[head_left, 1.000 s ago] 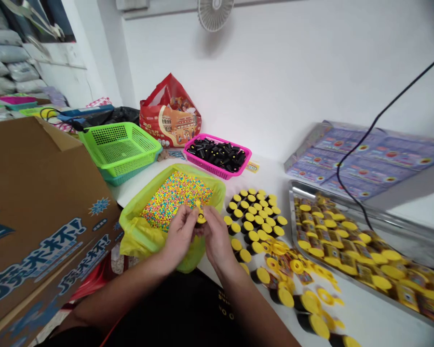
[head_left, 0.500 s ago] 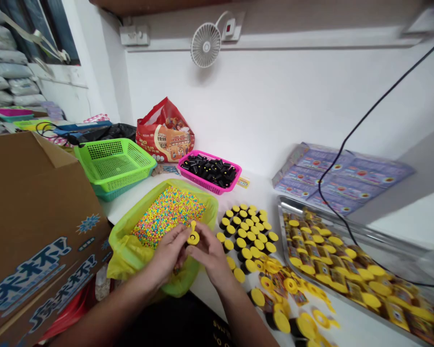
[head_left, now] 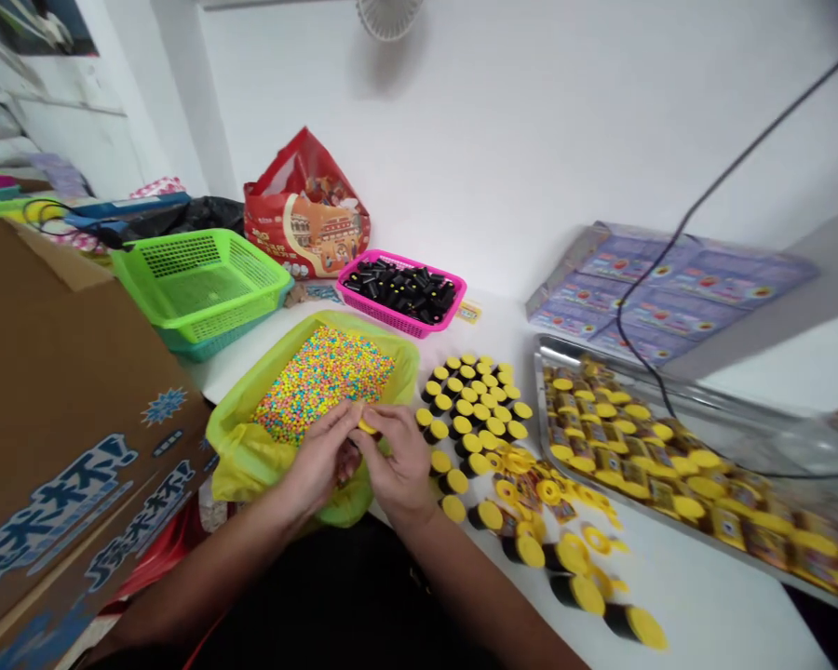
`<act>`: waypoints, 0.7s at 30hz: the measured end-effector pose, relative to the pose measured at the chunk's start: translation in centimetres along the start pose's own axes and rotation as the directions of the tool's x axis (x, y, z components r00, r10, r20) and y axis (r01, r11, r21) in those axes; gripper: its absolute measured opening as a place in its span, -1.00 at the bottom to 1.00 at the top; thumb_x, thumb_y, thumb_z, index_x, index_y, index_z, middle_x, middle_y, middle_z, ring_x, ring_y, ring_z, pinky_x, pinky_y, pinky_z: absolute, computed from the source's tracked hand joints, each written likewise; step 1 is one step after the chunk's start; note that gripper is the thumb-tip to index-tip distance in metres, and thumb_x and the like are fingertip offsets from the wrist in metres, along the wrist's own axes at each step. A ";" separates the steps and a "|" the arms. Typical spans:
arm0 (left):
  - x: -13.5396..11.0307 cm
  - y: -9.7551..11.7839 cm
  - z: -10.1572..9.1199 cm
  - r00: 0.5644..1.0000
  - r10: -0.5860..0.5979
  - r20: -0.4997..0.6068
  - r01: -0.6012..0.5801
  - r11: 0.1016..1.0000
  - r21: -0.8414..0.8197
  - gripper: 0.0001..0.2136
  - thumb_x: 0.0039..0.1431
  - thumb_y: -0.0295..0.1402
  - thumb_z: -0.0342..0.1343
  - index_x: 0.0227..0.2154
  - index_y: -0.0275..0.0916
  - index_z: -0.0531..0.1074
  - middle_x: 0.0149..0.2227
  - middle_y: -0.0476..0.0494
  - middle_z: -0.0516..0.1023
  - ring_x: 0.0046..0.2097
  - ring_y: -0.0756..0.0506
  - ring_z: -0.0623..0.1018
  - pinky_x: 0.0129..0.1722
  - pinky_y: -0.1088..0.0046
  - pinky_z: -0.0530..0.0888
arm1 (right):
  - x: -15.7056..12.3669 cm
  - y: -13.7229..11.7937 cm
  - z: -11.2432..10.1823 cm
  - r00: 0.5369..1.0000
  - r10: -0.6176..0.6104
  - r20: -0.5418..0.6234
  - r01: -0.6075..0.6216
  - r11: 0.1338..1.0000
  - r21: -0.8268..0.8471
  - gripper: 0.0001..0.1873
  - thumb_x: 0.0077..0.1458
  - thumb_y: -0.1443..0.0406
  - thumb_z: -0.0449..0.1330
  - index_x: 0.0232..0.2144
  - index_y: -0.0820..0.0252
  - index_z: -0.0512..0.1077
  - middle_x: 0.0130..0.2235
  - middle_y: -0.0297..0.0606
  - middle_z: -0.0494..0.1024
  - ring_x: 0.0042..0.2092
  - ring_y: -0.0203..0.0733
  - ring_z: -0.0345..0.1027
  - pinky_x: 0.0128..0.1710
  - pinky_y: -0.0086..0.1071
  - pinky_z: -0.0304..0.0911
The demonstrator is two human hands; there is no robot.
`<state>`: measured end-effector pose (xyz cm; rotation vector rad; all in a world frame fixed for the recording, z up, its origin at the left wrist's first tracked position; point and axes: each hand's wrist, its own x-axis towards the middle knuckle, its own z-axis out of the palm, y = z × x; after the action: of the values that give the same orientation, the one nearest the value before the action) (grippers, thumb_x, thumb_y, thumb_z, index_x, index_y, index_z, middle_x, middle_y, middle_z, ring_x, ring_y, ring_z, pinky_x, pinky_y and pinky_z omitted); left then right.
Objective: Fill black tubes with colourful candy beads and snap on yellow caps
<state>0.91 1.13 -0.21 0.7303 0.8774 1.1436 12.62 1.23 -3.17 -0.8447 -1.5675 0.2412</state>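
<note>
Cardboard box: a brown carton (head_left: 62, 437) with blue print stands at the far left, its flap raised.
Baskets: a green plastic basket (head_left: 199, 279) sits on a teal basket (head_left: 195, 346), just beside the box.
Printed bag: a red and orange bag (head_left: 305, 209) stands upright against the wall behind them.
Left hand: the left hand (head_left: 317, 456) is above a yellow-green plastic bag (head_left: 241, 456) of tiny multicoloured beads (head_left: 321, 386), its fingers (head_left: 342, 419) closed on a small yellow plastic piece (head_left: 367, 427).
Right hand: the right hand (head_left: 395, 456) meets the left, its fingers (head_left: 381, 419) narrowly pinching the same piece, which is mostly hidden between both hands.
Pink basket: a pink basket (head_left: 398, 316) holds loose black cylinders (head_left: 398, 290).
Capped containers: black containers with yellow caps (head_left: 471, 400) stand in rows on the white surface (head_left: 726, 596), right of the hands.
Loose parts: yellow rings and printed labels (head_left: 531, 489) lie among them.
Metal tray: a steel tray (head_left: 541, 409) carries rows of labelled tubes with yellow caps (head_left: 621, 447).
Far right: stacked purple printed cards (head_left: 670, 288) lie behind the tray, under a black cable (head_left: 642, 279).
</note>
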 end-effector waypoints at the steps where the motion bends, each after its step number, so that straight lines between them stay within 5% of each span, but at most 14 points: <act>1: -0.1 0.0 -0.1 1.000 -0.010 -0.007 0.010 1.000 -0.004 -0.50 -0.12 0.06 0.41 -0.38 -0.23 0.37 -0.61 0.17 0.27 -0.68 0.13 0.23 -0.77 0.66 0.15 | 0.1 -0.2 -0.2 1.000 -0.020 0.014 0.020 0.999 -0.034 -0.77 0.20 0.34 0.27 -0.08 -0.01 0.52 -0.16 -0.23 0.54 -0.14 -0.16 0.48 -0.17 -0.24 0.46; 6: -0.1 0.5 -0.8 0.995 -0.028 0.097 0.010 0.984 0.179 -0.55 0.08 0.07 0.28 -0.26 -0.23 0.40 -0.56 0.11 0.40 -0.66 0.09 0.36 -0.74 0.64 0.24 | 1.4 0.3 -3.1 0.992 0.040 0.119 -0.027 0.993 -0.115 -0.88 0.13 0.30 0.31 -0.23 0.07 0.54 -0.34 -0.30 0.52 -0.30 -0.20 0.42 -0.31 -0.32 0.36; 9: -0.1 0.9 -1.5 0.988 -0.034 0.149 -0.013 0.954 0.301 -0.55 0.14 0.07 0.22 -0.15 -0.22 0.40 -0.50 0.07 0.48 -0.62 0.05 0.44 -0.69 0.61 0.31 | 3.3 3.1 -6.2 0.955 0.284 0.088 -0.272 0.953 -0.130 -0.93 0.05 0.29 0.28 -0.34 0.11 0.49 -0.38 -0.35 0.50 -0.37 -0.25 0.38 -0.37 -0.38 0.31; 12: 0.3 1.0 -2.3 0.989 -0.002 0.147 -0.051 0.931 0.361 -0.57 0.13 0.07 0.22 -0.25 -0.24 0.42 -0.50 0.06 0.47 -0.61 0.06 0.44 -0.66 0.59 0.32 | 6.3 7.4 -9.0 0.868 0.496 0.014 -0.447 0.795 -0.410 -0.81 0.02 0.27 0.22 -0.25 0.17 0.47 -0.34 -0.31 0.52 -0.36 -0.21 0.39 -0.33 -0.35 0.33; 15: 0.8 0.7 -2.7 0.991 0.023 0.135 -0.077 0.908 0.412 -0.61 0.15 0.03 0.21 -0.36 -0.25 0.41 -0.53 0.07 0.44 -0.60 0.08 0.41 -0.64 0.60 0.29 | 9.1 11.4 -10.1 0.825 0.565 0.030 -0.410 0.633 -0.657 -0.69 0.00 0.30 0.19 -0.14 0.20 0.49 -0.22 -0.20 0.56 -0.23 -0.11 0.43 -0.18 -0.27 0.33; 21: 0.8 0.3 -2.3 0.989 -0.073 0.130 0.009 0.898 0.440 -0.57 0.10 0.09 0.19 -0.33 -0.22 0.39 -0.53 0.07 0.44 -0.63 0.06 0.41 -0.67 0.59 0.24 | 11.4 15.9 -7.8 0.770 0.597 0.226 -0.226 0.586 -0.778 -0.74 -0.01 0.34 0.27 -0.20 0.21 0.52 -0.13 -0.10 0.59 -0.08 -0.01 0.43 -0.09 -0.25 0.27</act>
<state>-1.11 2.12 -1.21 1.1447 1.0367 0.8464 26.32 17.24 -2.32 -1.9382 -1.9178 0.1782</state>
